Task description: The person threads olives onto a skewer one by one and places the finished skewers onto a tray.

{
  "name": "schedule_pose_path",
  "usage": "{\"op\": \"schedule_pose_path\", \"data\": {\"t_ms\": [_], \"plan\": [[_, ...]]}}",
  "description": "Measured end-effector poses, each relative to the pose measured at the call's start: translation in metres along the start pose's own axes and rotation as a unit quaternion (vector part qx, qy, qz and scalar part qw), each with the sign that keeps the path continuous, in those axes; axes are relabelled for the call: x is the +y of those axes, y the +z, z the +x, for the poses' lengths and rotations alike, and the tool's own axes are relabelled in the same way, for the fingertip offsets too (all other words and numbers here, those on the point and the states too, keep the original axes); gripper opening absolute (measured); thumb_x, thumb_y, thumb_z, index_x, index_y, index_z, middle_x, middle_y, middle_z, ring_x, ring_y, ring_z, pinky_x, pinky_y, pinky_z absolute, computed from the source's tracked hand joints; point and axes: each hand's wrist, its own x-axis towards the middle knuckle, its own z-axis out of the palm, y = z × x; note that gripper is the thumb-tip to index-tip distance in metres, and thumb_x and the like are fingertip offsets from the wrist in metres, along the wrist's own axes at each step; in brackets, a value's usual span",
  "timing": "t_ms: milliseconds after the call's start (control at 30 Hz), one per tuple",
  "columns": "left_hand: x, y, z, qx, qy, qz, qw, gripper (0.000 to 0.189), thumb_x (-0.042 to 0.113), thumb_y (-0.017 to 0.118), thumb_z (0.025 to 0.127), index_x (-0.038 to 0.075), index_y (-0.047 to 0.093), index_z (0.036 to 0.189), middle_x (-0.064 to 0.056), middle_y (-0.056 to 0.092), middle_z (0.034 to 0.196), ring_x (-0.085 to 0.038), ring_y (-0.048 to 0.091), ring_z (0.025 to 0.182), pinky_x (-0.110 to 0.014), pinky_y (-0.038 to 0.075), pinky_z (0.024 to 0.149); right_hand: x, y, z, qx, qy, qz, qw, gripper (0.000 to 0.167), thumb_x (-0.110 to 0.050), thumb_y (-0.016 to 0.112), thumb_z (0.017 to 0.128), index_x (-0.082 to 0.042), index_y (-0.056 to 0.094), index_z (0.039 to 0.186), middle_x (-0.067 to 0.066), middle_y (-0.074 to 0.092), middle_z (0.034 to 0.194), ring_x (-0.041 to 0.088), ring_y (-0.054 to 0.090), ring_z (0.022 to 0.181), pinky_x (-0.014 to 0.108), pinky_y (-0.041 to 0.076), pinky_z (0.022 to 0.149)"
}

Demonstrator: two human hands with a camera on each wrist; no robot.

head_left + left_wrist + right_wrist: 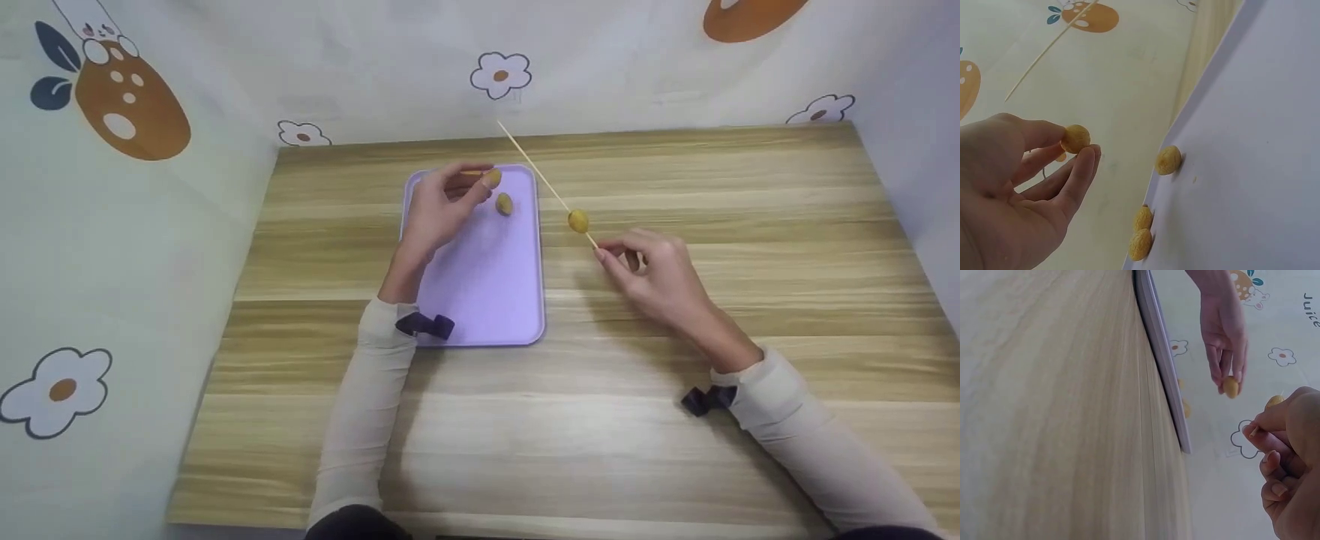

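Note:
My left hand (442,210) pinches a small yellow, wrinkled oval fruit (1077,139) between thumb and fingertips, above the far part of the lilac tray (480,300). Another such fruit (504,203) lies on the tray just below that hand. Two more fruits (1140,244) sit side by side near the tray's rim in the left wrist view; the left hand covers that spot in the head view. To the right of the tray, my right hand (660,277) pinches the near end of a thin wooden skewer (536,169). One fruit (577,220) is threaded on it, close to the fingertips. The skewer slants up and away to the left.
The tray lies on a wood-grain table (675,465). Behind the table and at its left stand pale walls (375,67) with flower and fruit prints. Both wrists carry a small black device (425,325) on the sleeve cuff.

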Motion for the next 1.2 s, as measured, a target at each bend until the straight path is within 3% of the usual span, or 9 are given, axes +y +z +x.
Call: {"op": "schedule_pose_path", "data": {"t_ms": [167, 367, 600, 700, 967, 1100, 1200], "plan": [[0.003, -0.001, -0.002, 0.001, -0.004, -0.099, 0.9951, 0.026, 0.025, 0.071, 0.107, 0.012, 0.078, 0.129, -0.011, 0.081, 0.116, -0.029, 0.080, 0.101, -0.033, 0.068, 0.096, 0.002, 0.001, -0.001, 0.001, -0.008, 0.006, 0.9999, 0.010, -0.010, 0.080, 0.099, -0.006, 0.085, 0.106, 0.001, 0.076, 0.082, 0.011, 0.052, 0.065, 0.014, 0.036, 0.056], [0.003, -0.006, -0.003, -0.014, -0.021, -0.196, 0.9803, 0.029, 0.021, 0.072, 0.106, 0.007, 0.076, 0.132, -0.020, 0.079, 0.121, -0.033, 0.079, 0.104, -0.038, 0.066, 0.100, 0.003, 0.002, 0.000, -0.003, -0.010, 0.011, 0.9999, 0.010, -0.009, 0.080, 0.098, -0.004, 0.084, 0.106, 0.001, 0.077, 0.082, 0.011, 0.053, 0.065, 0.013, 0.036, 0.056], [0.000, -0.012, -0.005, -0.014, -0.039, -0.235, 0.9710, 0.032, 0.012, 0.078, 0.101, 0.004, 0.074, 0.132, -0.022, 0.078, 0.119, -0.029, 0.079, 0.102, -0.043, 0.064, 0.105, 0.002, 0.003, 0.000, -0.011, -0.014, 0.002, 0.9998, 0.009, -0.010, 0.080, 0.099, -0.006, 0.085, 0.105, 0.000, 0.075, 0.082, 0.010, 0.052, 0.066, 0.015, 0.037, 0.056], [0.000, -0.011, -0.005, -0.003, -0.037, -0.247, 0.9683, 0.025, 0.015, 0.075, 0.104, 0.001, 0.075, 0.125, -0.024, 0.077, 0.115, -0.030, 0.077, 0.101, -0.043, 0.065, 0.103, 0.002, 0.003, -0.001, -0.018, -0.016, -0.001, 0.9997, 0.008, -0.011, 0.080, 0.099, -0.007, 0.084, 0.105, 0.001, 0.075, 0.083, 0.010, 0.053, 0.066, 0.015, 0.038, 0.057], [0.005, -0.011, -0.004, 0.026, -0.045, -0.267, 0.9623, 0.023, 0.022, 0.071, 0.107, 0.001, 0.076, 0.117, -0.014, 0.078, 0.106, -0.023, 0.075, 0.097, -0.039, 0.066, 0.100, 0.002, 0.004, -0.002, -0.028, -0.021, 0.006, 0.9994, 0.008, -0.010, 0.080, 0.098, -0.008, 0.085, 0.105, 0.001, 0.075, 0.083, 0.010, 0.052, 0.065, 0.015, 0.037, 0.056], [0.005, -0.013, -0.003, 0.038, -0.044, -0.273, 0.9602, 0.025, 0.026, 0.069, 0.108, 0.002, 0.076, 0.113, -0.014, 0.078, 0.102, -0.021, 0.074, 0.093, -0.031, 0.067, 0.089, 0.003, 0.003, -0.003, -0.036, -0.029, 0.009, 0.9989, 0.009, -0.011, 0.080, 0.099, -0.008, 0.085, 0.105, -0.001, 0.074, 0.082, 0.010, 0.052, 0.065, 0.016, 0.038, 0.056], [0.005, -0.015, -0.002, 0.043, -0.039, -0.295, 0.9536, 0.025, 0.026, 0.067, 0.109, 0.002, 0.075, 0.112, -0.014, 0.077, 0.102, -0.022, 0.072, 0.092, -0.025, 0.064, 0.079, 0.002, 0.003, -0.003, -0.044, -0.033, 0.010, 0.9984, 0.010, -0.013, 0.080, 0.099, -0.007, 0.085, 0.105, -0.003, 0.073, 0.081, 0.010, 0.051, 0.066, 0.017, 0.038, 0.057]]}}
